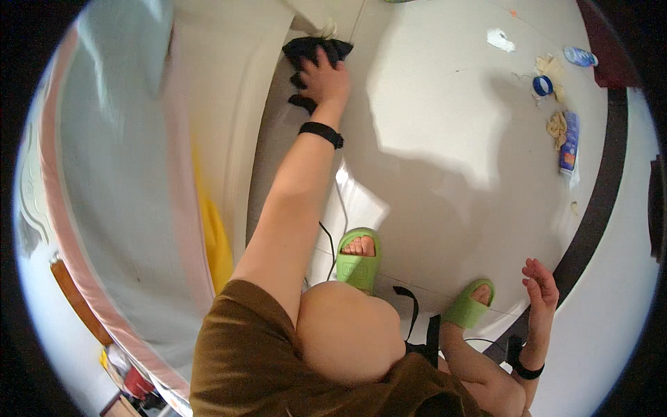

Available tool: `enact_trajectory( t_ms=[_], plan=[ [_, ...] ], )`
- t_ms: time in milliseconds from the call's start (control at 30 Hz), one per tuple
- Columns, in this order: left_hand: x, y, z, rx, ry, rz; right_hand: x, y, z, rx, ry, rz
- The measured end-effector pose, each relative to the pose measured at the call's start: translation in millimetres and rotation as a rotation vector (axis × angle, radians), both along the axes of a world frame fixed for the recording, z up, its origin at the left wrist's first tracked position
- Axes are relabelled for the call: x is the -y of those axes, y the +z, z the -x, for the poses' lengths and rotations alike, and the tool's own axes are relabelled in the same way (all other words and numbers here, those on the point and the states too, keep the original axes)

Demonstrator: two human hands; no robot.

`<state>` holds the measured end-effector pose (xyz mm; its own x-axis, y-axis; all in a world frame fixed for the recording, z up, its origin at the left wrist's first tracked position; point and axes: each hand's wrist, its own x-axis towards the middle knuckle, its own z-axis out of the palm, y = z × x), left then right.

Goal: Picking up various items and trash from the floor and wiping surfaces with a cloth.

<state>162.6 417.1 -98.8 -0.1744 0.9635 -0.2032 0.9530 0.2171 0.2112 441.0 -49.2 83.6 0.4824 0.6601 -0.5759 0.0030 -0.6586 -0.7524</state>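
Observation:
My left hand (325, 81) reaches far forward to the floor beside the base of a bed. It lies on a crumpled black cloth (318, 49), its fingers spread over the fabric; part of the cloth is hidden under the palm, and whether the fingers grip it does not show. Some pale strands stick out just beyond the cloth. My right hand (541, 284) is at the lower right, near the dark skirting, with its fingers loosely curled and holding nothing. Both wrists wear black bands.
On the tiled floor at the right lie a plastic bottle (579, 56), a blue tape roll (542, 85), crumpled beige scraps (556, 129) and a purple package (569, 142). A white scrap (501, 40) lies farther in. Thin cables run beside the green slippers (358, 266). The bed base (234, 104) borders the left.

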Motion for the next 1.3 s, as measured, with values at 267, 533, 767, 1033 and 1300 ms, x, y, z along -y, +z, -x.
enact_trajectory(
  t_ms=[267, 533, 767, 1033, 1300],
  plan=[
    [74, -8, 53, 0.088, -0.35, -0.082, 2, -14, 2, 0.05, 0.023, 0.015],
    [-4, 7, 30, 0.074, 0.348, 0.013, -9, 2, 6, 0.022, 0.062, 0.044],
    [41, -8, -73, 0.072, -0.324, -0.011, -8, 18, 23, -0.005, -0.008, 0.047],
    [79, 35, -59, 1.12, -0.349, -0.247, 0, 9, 21, 0.07, -0.018, 0.001],
    [193, 76, 111, 0.748, -0.072, -0.46, -19, -8, 17, 0.008, 0.128, -0.036]
  ],
)
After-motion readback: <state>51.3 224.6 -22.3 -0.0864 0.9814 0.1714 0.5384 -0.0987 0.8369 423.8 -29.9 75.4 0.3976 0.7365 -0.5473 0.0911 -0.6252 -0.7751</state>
